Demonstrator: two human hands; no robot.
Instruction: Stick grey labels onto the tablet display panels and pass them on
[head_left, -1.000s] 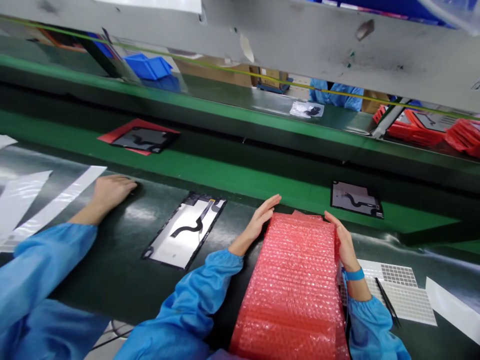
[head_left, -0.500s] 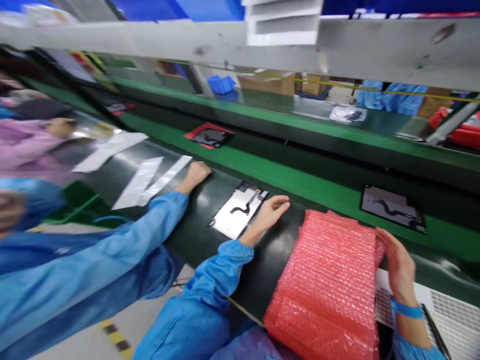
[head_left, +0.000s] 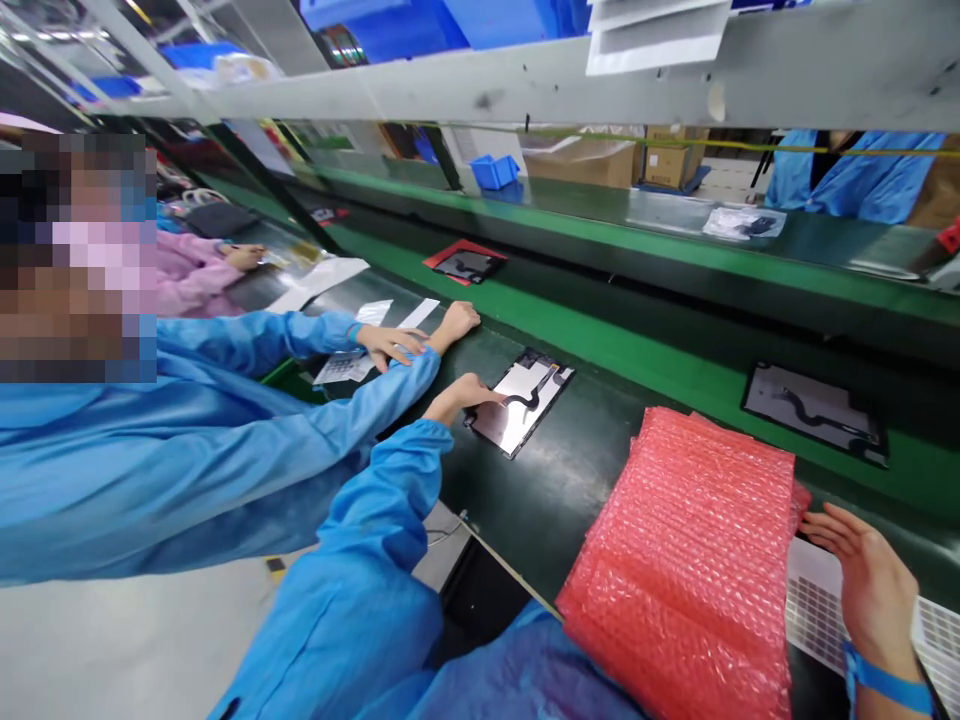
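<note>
A thin display panel [head_left: 517,425] with a white back and a black ribbon cable lies on the dark bench. My left hand [head_left: 466,394] is at its near left edge, fingers pinched together over the border; the thumb's contact is partly hidden. To the right rests a stack of red bubble-wrap bags [head_left: 690,550]. Beside the right edge of that stack is my right hand [head_left: 874,580], palm turned inward, its fingers loosely apart and holding nothing. Under this hand a white perforated sheet [head_left: 814,595] shows in part.
Another display panel [head_left: 816,412] lies on the green strip at right, and one more [head_left: 469,264] sits on a red bag farther left. A co-worker's hands [head_left: 390,345] and blue sleeves occupy the bench at left. A grey beam [head_left: 540,90] crosses above.
My left hand has moved left, from above the panel's right side to its left edge, and its fingers have closed. My right hand has drawn slightly away from the bubble-wrap stack. The view has shifted left.
</note>
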